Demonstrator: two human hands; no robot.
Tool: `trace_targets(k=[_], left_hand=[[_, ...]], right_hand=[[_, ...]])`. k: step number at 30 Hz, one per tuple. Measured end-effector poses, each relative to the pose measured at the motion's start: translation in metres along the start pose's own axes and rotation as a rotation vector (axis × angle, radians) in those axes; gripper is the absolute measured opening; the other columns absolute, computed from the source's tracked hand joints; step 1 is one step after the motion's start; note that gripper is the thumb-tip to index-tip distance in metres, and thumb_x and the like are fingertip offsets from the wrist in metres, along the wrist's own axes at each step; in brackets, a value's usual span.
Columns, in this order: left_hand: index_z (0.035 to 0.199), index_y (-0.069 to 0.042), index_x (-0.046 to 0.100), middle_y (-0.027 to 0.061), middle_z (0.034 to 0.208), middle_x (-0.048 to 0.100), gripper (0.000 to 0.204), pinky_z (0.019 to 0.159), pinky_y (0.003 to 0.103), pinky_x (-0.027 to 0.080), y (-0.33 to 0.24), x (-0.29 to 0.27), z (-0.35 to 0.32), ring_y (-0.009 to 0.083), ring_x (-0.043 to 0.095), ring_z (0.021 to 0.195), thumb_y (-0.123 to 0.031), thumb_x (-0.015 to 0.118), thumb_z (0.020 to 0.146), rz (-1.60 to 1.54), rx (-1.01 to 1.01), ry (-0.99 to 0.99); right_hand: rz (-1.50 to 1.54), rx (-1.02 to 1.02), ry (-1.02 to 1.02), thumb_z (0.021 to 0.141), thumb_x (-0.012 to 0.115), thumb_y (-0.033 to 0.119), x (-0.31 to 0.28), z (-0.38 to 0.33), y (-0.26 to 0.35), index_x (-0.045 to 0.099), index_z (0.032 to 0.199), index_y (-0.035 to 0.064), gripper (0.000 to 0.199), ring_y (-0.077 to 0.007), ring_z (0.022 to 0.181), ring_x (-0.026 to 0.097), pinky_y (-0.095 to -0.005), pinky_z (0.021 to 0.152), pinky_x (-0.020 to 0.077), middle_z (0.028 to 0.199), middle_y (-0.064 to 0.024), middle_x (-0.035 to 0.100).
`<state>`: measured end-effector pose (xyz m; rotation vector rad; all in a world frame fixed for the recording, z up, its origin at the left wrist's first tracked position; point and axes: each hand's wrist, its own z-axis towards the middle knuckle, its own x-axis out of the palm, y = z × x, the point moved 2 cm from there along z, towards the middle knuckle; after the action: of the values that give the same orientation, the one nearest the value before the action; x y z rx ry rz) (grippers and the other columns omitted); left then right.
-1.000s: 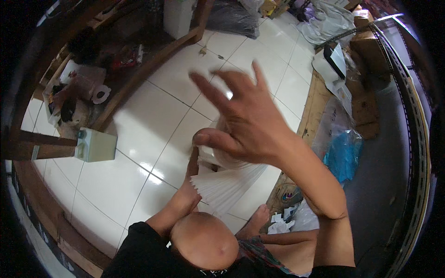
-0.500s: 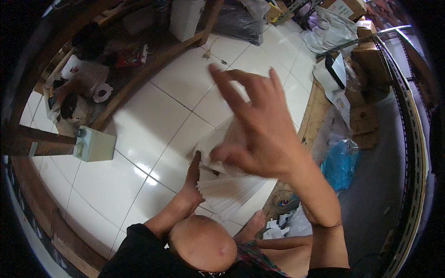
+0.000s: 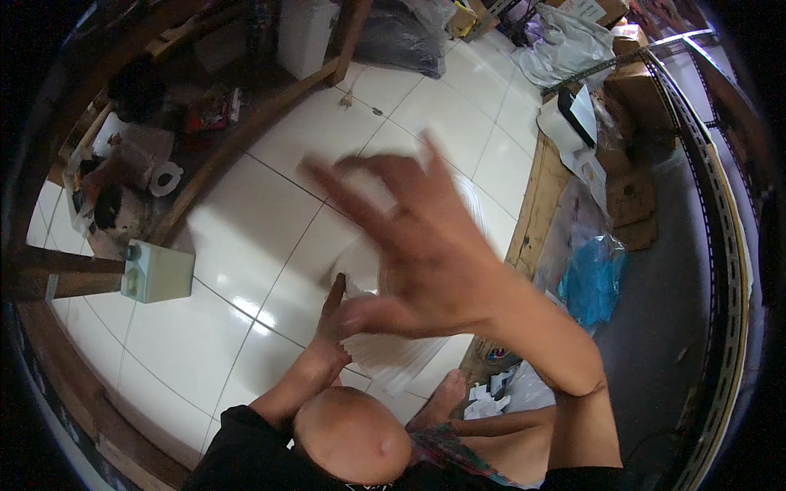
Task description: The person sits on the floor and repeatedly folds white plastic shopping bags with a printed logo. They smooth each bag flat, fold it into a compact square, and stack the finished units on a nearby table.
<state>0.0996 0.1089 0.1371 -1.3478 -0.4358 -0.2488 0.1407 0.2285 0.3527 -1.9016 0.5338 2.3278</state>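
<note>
A fanned stack of thin, whitish see-through sheets or bags (image 3: pixel 397 360), kind hard to tell, spreads out above my bent knee. My left hand (image 3: pixel 332 323) grips its left edge; a finger points up along the side and the others are mostly hidden. Over the stack hovers my right hand (image 3: pixel 430 258), blurred by motion, its fingers spread wide and nothing seen in them. It covers much of the stack. A curved, streaked edge of clear film shows beyond my right wrist.
A pale green jerrycan (image 3: pixel 160 272) stands on the white tiles at left, beside a wooden shelf frame (image 3: pixel 270 110) with cluttered goods. To the right are a wooden board (image 3: pixel 532 221), blue plastic (image 3: pixel 594 282), cardboard boxes (image 3: pixel 630 196) and a metal rack (image 3: pixel 688 106).
My right hand has swung left and slightly down over the stack, fingers still spread. My left hand keeps its grip. The whole view has shifted a little.
</note>
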Motion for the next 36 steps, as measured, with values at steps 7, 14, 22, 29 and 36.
trace_targets(k=[7, 14, 22, 29, 36], left_hand=[[0.151, -0.009, 0.029, 0.0153, 0.146, 0.045, 0.069, 0.109, 0.045, 0.043, -0.011, 0.004, 0.002, 0.0298, 0.048, 0.132, -0.059, 0.028, 0.103, -0.775, -0.704, -0.117], [0.151, -0.01, 0.031, 0.016, 0.143, 0.048, 0.068, 0.106, 0.046, 0.046, 0.005, 0.001, -0.006, 0.0308, 0.053, 0.128, -0.059, 0.028, 0.103, -0.594, -0.685, -0.158], [0.149, -0.011, 0.035, 0.0155, 0.14, 0.051, 0.07, 0.104, 0.046, 0.048, -0.013, 0.01, 0.001, 0.0302, 0.056, 0.124, -0.061, 0.031, 0.101, -0.735, -0.788, -0.194], [0.148, -0.01, 0.035, 0.0156, 0.14, 0.051, 0.069, 0.107, 0.046, 0.045, -0.02, 0.012, 0.002, 0.0311, 0.054, 0.127, -0.061, 0.032, 0.101, -0.705, -0.727, -0.182], [0.152, -0.008, 0.018, 0.0151, 0.148, 0.042, 0.068, 0.114, 0.045, 0.038, -0.017, 0.011, -0.007, 0.0295, 0.048, 0.133, -0.029, 0.055, 0.1, -0.192, -0.434, -0.061]], right_hand=[[-0.052, 0.137, -0.328, 0.082, 0.067, 0.052, -0.026, -0.009, -0.047, 0.037, 0.148, 0.0036, 0.088, -0.0424, 0.109, 0.052, -0.0527, 0.1, 0.038, 0.118, -0.0267, 0.054], [-0.2, 0.188, -0.252, 0.084, 0.065, 0.048, -0.009, -0.008, -0.064, 0.041, 0.146, 0.0015, 0.081, -0.0426, 0.103, 0.055, -0.0476, 0.093, 0.0424, 0.111, -0.0269, 0.058], [0.078, 0.313, 0.012, 0.088, 0.06, 0.05, 0.007, 0.002, -0.085, 0.039, 0.145, -0.0006, 0.079, -0.0447, 0.105, 0.055, -0.0484, 0.095, 0.0424, 0.112, -0.0293, 0.058], [0.066, 0.26, -0.065, 0.086, 0.064, 0.05, -0.007, 0.008, -0.074, 0.038, 0.147, 0.0022, 0.082, -0.0434, 0.114, 0.05, -0.0476, 0.104, 0.0373, 0.126, -0.0279, 0.053], [-0.026, -0.013, -0.075, 0.077, 0.052, 0.079, -0.008, 0.007, -0.028, 0.039, 0.149, 0.0067, 0.103, -0.0417, 0.128, 0.045, -0.0632, 0.114, 0.0202, 0.133, -0.0277, 0.048]])
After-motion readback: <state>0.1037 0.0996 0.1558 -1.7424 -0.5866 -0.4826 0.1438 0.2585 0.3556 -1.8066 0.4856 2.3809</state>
